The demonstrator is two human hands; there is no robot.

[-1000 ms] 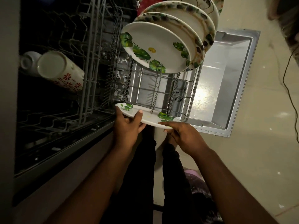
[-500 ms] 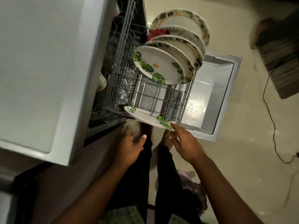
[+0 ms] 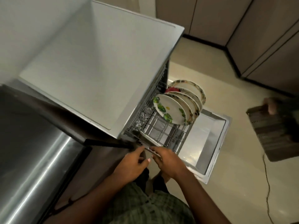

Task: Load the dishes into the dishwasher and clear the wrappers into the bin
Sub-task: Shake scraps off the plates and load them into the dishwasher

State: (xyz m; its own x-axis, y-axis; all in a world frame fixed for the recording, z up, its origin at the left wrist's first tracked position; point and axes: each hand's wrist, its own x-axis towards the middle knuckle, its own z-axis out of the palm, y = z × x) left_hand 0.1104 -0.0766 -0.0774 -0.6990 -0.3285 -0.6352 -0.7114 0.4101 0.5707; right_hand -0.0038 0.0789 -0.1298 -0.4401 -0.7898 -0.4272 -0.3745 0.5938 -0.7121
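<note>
Both hands are down low at the near end of the pulled-out bottom rack. The left hand (image 3: 131, 165) has its fingers loosely curled with the thumb poking toward the other one, and as far as I can see it's holding nothing. The right hand (image 3: 168, 160) is stretched flat, fingertips toward the rack's (image 3: 163, 135) front edge. Whether it's actually touching the wire or just hovering, can't tell, it's dim and a bit smeared there.

What matters here: the rack runs straight away from the hands, out over the dropped dishwasher door (image 3: 210, 135), so its long axis points forward and slightly right. The right hand is the nearer one. Just past the fingertips a pale plate (image 3: 146, 137) seems to lie low in the rack, mostly hidden. Further out, a row of leaf-patterned plates (image 3: 169, 110) stands on edge, leaning back, with a red one tucked behind.

Left of the hands the dishwasher's flat grey top (image 3: 97, 62) sits above a shiny steel worktop (image 3: 32, 151). My guess is loading's well along; no wrappers or bin in sight. Tan floor (image 3: 242, 175), a loose cable, cabinets at the far wall.
</note>
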